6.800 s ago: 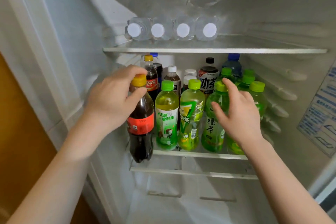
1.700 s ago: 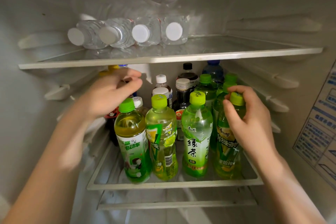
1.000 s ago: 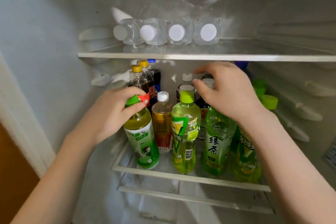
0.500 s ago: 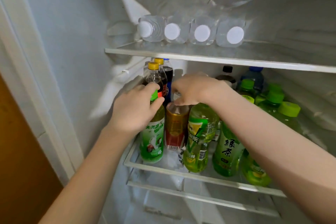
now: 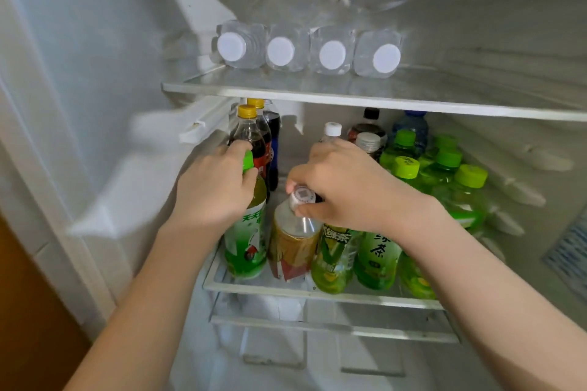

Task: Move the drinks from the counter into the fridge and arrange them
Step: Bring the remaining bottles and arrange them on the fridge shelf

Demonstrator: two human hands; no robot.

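Left hand (image 5: 216, 190) gripping green-capped bottle (image 5: 246, 241) by neck, right hand (image 5: 346, 187) pinching cap of amber bottle (image 5: 292, 247) at its 3 o'clock, fridge shelf (image 5: 365, 295) front

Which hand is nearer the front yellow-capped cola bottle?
Left. The left hand grips the green-capped bottle right in front of the cola bottle; the right hand is farther right, pinching the white cap of the amber bottle.

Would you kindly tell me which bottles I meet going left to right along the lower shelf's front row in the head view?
Green-capped bottle gripped by the left hand, gold-labelled bottle held by the right hand, V-labelled bottle, green tea bottle.
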